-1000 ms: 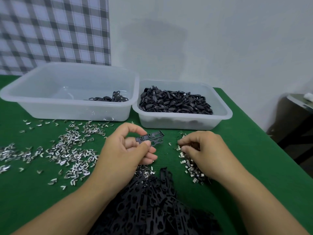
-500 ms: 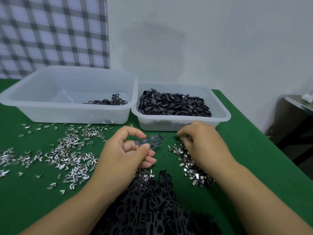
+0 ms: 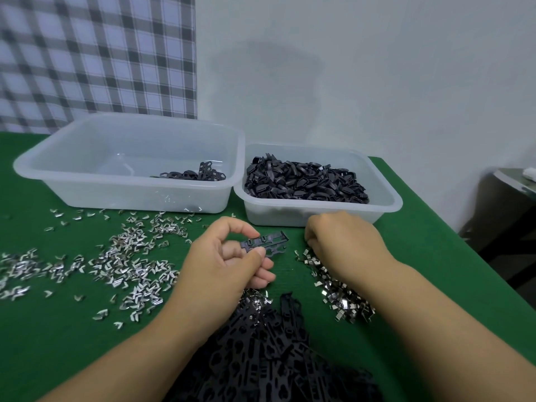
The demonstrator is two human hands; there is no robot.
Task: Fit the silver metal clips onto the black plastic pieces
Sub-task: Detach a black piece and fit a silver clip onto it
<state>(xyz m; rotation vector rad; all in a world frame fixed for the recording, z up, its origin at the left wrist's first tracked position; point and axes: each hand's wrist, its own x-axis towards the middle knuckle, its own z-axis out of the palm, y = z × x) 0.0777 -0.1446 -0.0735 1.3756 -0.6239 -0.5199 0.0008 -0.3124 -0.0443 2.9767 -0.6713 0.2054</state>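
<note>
Our left hand (image 3: 229, 256) pinches a flat black plastic piece with slots and notches (image 3: 265, 242) between thumb and forefinger, holding it level above the green felt-covered table (image 3: 435, 256), just in front of the two tubs. Our right hand (image 3: 345, 245) rests knuckles-up at the far end of a small pile of silver metal clips (image 3: 342, 294), its fingers curled downward; the tips are hidden, so we cannot tell whether they grip a clip. A wider scatter of bent silver clips (image 3: 130, 256) lies across the felt to the left. A heap of flat black plastic pieces (image 3: 275, 352) sits nearest us, between our forearms. Beyond the hands, a large translucent plastic tub (image 3: 130, 195) holds a few black pieces in its right corner, and touching it on the right, a smaller translucent tub (image 3: 319, 216) is heaped with small black loop-shaped parts (image 3: 304, 181). A checked cloth (image 3: 95, 59) hangs behind the large tub.
</note>
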